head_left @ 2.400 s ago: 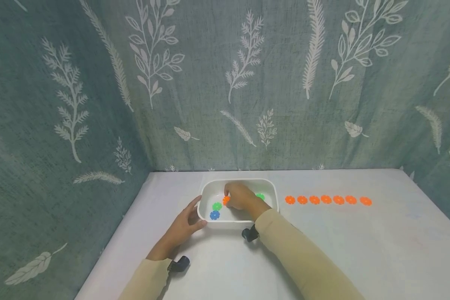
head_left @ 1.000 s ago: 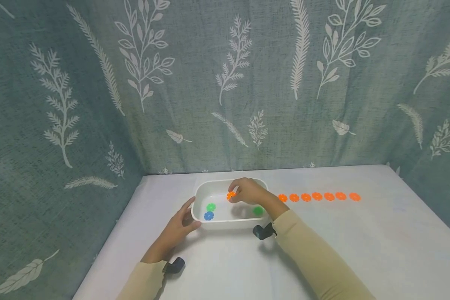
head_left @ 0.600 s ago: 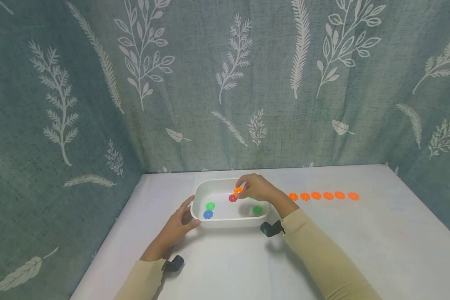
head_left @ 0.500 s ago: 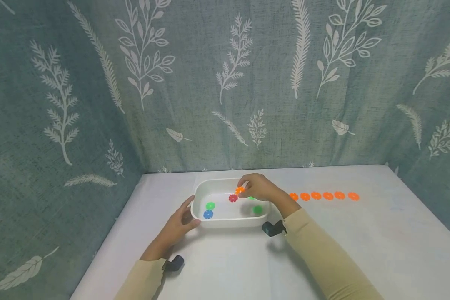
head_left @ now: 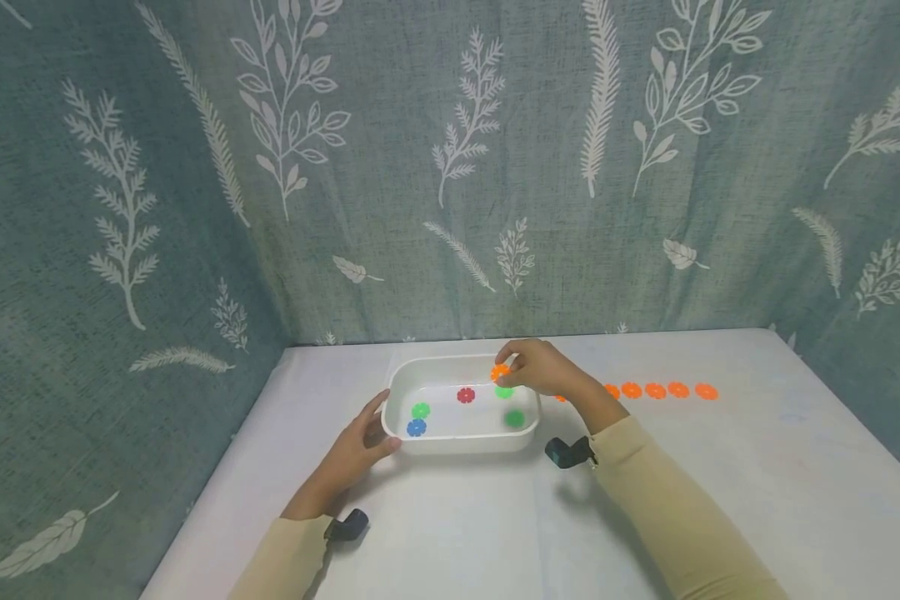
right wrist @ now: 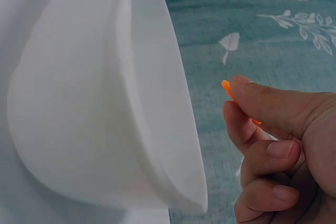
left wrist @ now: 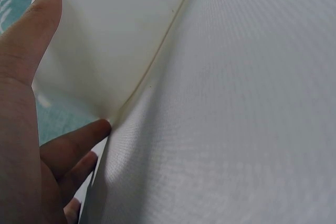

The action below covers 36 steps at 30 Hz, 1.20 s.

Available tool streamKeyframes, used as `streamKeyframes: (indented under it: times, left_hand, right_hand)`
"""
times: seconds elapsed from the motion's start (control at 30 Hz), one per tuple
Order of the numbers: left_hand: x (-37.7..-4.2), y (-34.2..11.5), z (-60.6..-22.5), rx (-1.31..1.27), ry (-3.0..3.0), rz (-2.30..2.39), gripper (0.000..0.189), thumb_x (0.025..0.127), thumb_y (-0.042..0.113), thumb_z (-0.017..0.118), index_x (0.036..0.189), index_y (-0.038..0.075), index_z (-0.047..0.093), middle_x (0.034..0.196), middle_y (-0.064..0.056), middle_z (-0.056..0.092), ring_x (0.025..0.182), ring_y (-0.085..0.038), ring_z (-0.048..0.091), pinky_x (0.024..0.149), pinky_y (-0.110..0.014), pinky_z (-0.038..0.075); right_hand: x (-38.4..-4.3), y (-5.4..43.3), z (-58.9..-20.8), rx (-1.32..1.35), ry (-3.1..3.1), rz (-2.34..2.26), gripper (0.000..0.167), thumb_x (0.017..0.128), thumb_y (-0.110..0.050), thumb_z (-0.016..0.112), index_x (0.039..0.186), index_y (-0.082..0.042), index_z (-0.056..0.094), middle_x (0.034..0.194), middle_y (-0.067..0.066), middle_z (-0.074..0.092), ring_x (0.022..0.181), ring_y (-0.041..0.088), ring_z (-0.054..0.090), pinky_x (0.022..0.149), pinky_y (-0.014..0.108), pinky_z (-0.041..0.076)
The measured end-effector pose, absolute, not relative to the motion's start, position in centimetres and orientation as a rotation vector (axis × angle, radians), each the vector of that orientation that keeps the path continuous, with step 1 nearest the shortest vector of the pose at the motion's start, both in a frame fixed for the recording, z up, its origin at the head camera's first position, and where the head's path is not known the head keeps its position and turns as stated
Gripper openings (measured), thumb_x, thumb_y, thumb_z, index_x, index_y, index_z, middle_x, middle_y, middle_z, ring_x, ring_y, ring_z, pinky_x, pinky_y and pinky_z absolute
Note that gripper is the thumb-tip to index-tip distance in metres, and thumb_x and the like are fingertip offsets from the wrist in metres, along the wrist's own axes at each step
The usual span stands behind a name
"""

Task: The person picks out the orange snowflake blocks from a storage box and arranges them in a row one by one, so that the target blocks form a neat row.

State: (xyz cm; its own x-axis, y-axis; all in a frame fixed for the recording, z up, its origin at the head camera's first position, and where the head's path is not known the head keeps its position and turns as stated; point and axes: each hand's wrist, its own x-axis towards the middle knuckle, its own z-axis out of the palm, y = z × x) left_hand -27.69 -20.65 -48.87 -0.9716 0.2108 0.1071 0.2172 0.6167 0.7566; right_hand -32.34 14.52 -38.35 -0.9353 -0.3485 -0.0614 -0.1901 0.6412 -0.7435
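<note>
My right hand (head_left: 543, 367) pinches an orange flower-shaped plastic disc (head_left: 499, 372) between thumb and fingers, over the right back part of a white plastic tray (head_left: 450, 447). In the right wrist view the orange disc (right wrist: 227, 88) shows edge-on at the fingertips, beside the tray wall (right wrist: 68, 103). My left hand (head_left: 360, 446) holds the tray's left end, thumb at the near corner and fingers along the side. Inside the tray lie a red disc (head_left: 466, 395), a blue disc (head_left: 416, 427), and green discs, one (head_left: 421, 411) at the left and two at the right.
A row of several orange discs (head_left: 656, 391) lies on the white table (head_left: 450, 533) right of the tray, its left part behind my right hand and wrist. A patterned green curtain (head_left: 420, 167) rises behind the table and along its left side.
My right hand has picked the orange disc up from the tray floor and carried it right and upward, uncovering the red disc. My left hand stays at the tray's left end.
</note>
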Motion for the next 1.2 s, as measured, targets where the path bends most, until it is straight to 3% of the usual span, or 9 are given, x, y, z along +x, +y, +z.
streamKeyframes:
  times: [0.63,1.2]
  left_hand:
    - [-27.6,-20.6,-48.9,-0.355,-2.827,-1.296,0.095,0.078,0.054,0.075,0.155,0.031,0.023,0.145,-0.014,0.047,0.134,-0.036,0.042,0.105,-0.069,0.019]
    - [-27.5,-20.5,-48.5,-0.347,-2.833,-1.331,0.095,0.078,0.053,0.076,0.154,0.032,0.024,0.145,-0.013,0.047,0.136,-0.036,0.039,0.106,-0.069,0.017]
  right_hand:
    - [-32.1,19.2,-39.5,-0.304,2.685,-1.218,0.034,0.084,-0.03,0.078,0.113,-0.02,0.066,0.106,0.007,0.063,0.093,0.026,0.062,0.074,0.038,0.052]
    - [-31.5,24.2,-40.7,-0.19,2.679,-1.221,0.039,0.085,-0.028,0.076,0.119,-0.011,0.063,0.108,0.012,0.064,0.093,0.028,0.062,0.076,0.04,0.052]
